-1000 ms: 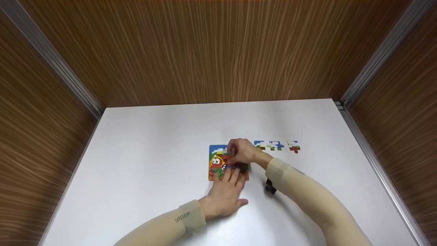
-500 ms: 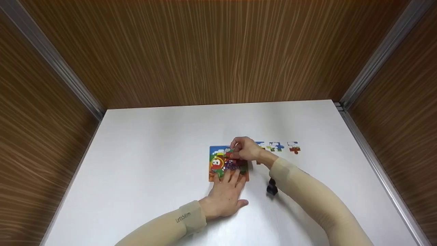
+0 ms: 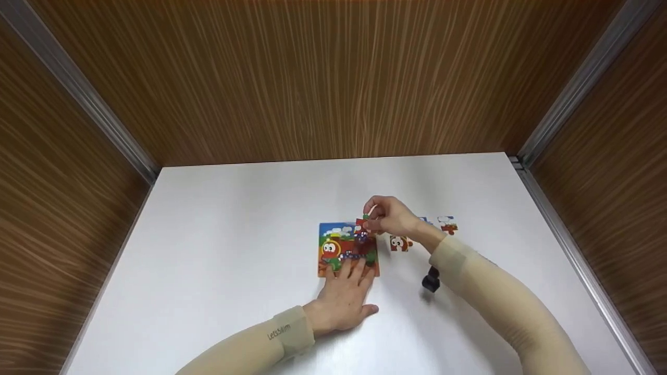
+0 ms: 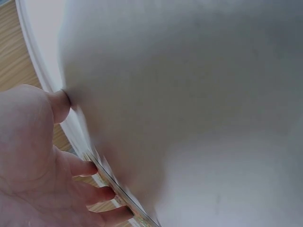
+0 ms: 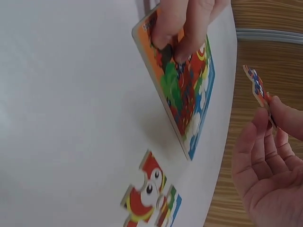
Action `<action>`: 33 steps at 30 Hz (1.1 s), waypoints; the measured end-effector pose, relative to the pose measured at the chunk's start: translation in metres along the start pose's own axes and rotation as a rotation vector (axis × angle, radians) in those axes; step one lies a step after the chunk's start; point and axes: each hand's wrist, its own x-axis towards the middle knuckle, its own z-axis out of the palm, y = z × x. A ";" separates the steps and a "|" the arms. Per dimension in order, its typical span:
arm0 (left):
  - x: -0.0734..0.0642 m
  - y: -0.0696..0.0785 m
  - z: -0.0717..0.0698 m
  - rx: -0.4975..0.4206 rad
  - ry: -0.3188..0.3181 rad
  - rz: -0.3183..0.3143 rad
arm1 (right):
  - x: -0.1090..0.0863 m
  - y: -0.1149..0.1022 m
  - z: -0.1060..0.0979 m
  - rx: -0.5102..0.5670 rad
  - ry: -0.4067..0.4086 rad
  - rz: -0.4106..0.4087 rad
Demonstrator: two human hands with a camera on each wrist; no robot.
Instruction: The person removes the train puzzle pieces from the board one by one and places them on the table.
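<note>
A puzzle board (image 3: 325, 232) with a cartoon train picture lies on the white table. My left hand (image 3: 344, 302) rests its spread fingertips on the board's near edge; the left wrist view shows those fingers (image 4: 99, 194) straight along the board's edge. Above the board's far right corner, my right hand (image 3: 393, 216) pinches a red puzzle piece (image 3: 360, 229) between thumb and fingers. In the right wrist view the held puzzle piece (image 5: 258, 87) is raised clear of the board, seen nearly edge-on.
Right of the board lies a puzzle piece with eyes (image 3: 399, 243). Farther right is a white and red puzzle piece (image 3: 447, 224); others are partly hidden behind the right hand. A black device (image 3: 431, 281) hangs under the right wrist. Wood-grain panels (image 3: 333, 78) surround the table.
My right hand has lifted the red puzzle piece off the board and moved it up and to the right. The piece with eyes has come into sight. My left hand has stayed put.
</note>
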 end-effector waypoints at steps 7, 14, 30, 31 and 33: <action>0.000 0.001 -0.002 -0.007 0.002 -0.004 | -0.018 0.012 -0.024 -0.030 0.019 -0.014; 0.002 0.001 -0.003 -0.015 0.009 0.003 | -0.035 0.032 -0.046 -0.011 0.051 0.028; 0.000 0.000 -0.002 -0.034 0.009 -0.003 | -0.064 0.080 -0.077 -0.030 0.130 0.110; 0.000 0.000 -0.002 -0.033 0.011 -0.002 | -0.065 0.083 -0.078 -0.041 0.133 0.110; 0.000 0.000 -0.002 -0.029 0.014 0.000 | -0.066 0.088 -0.078 -0.060 0.144 0.111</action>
